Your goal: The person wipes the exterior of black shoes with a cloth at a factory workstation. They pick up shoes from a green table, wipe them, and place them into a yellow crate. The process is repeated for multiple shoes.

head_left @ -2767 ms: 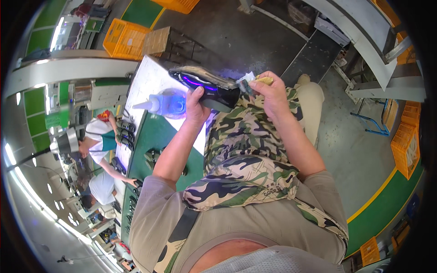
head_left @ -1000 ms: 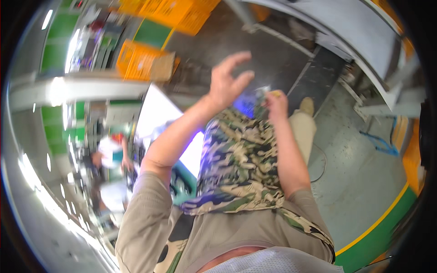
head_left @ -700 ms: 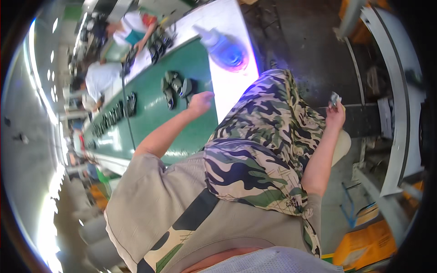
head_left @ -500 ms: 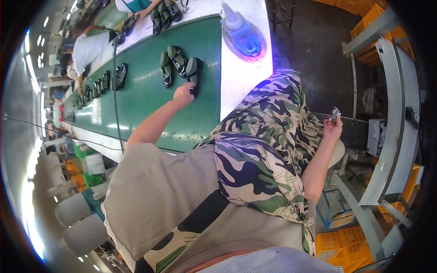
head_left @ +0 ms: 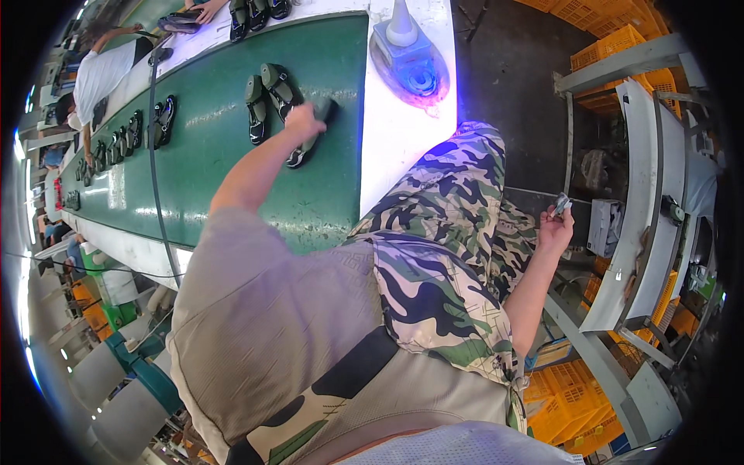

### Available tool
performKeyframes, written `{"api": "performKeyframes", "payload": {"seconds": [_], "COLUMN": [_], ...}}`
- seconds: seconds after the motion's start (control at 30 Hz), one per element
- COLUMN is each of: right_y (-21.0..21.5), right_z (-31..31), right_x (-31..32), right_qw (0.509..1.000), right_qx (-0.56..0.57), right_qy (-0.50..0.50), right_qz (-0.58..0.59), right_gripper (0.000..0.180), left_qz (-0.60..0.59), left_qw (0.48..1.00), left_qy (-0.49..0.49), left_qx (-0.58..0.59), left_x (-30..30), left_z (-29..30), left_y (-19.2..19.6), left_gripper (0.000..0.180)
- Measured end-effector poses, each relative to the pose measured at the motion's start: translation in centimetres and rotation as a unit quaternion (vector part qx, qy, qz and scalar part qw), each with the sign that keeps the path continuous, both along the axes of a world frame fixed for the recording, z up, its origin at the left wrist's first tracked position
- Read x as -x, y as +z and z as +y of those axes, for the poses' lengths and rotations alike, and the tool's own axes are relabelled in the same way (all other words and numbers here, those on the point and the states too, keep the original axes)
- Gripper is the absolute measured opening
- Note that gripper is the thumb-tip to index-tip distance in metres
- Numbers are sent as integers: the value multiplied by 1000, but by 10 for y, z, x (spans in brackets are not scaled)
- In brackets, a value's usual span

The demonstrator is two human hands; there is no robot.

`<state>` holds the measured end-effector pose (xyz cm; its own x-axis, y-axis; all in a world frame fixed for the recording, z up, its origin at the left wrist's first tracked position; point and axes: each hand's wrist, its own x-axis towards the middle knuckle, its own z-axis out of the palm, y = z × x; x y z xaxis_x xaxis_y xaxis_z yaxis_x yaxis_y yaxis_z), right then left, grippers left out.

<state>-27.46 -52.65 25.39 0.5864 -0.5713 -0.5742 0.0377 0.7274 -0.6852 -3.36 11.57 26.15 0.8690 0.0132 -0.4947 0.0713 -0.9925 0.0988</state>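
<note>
Over the green conveyor belt (head_left: 217, 178), my left hand (head_left: 304, 122) is at a dark sports sandal (head_left: 311, 144). Its fingers are smeared by motion, so whether they grip the sandal is unclear. Two similar sandals, one (head_left: 256, 108) and another (head_left: 280, 87), lie just left of it. My right hand (head_left: 555, 229) is held out at the right, beside my camouflage apron (head_left: 442, 209). Between its fingertips is a small silvery-grey piece (head_left: 560, 204), too small to name.
A bottle with a pale nozzle (head_left: 401, 27) stands on a stained oval base at the belt's white border (head_left: 380, 139). More sandals (head_left: 120, 143) line the belt's far left. Another person (head_left: 105, 74) works there. Orange crates (head_left: 570, 395) and a grey metal frame (head_left: 632, 209) stand at right.
The sandal by my left hand has swung round, its lower end now pointing down-left beside the pair. My right hand still has the small piece. The whole view has shifted somewhat.
</note>
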Motion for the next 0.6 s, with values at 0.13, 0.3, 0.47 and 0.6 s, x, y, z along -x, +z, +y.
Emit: {"api": "performKeyframes", "payload": {"seconds": [0.13,0.3,0.47,0.6], "right_y": [0,3,17,28], "right_z": [7,20,42,53], "right_x": [-18,-40,-72,-91], "right_qw": [999,999,995,992], "right_qx": [13,4,26,65], "right_qy": [29,42,91,94], "right_qz": [-10,-19,-11,46], "right_gripper": [17,14,13,13], "left_qz": [140,-3,-47,159], "left_qw": [898,943,987,955], "left_qy": [-415,-313,153,248], "left_qx": [-25,109,33,41], "left_x": [86,152,155,121], "left_z": [21,60,43,54], "left_y": [3,24,-19,-24], "left_gripper": [49,77,102,87]}}
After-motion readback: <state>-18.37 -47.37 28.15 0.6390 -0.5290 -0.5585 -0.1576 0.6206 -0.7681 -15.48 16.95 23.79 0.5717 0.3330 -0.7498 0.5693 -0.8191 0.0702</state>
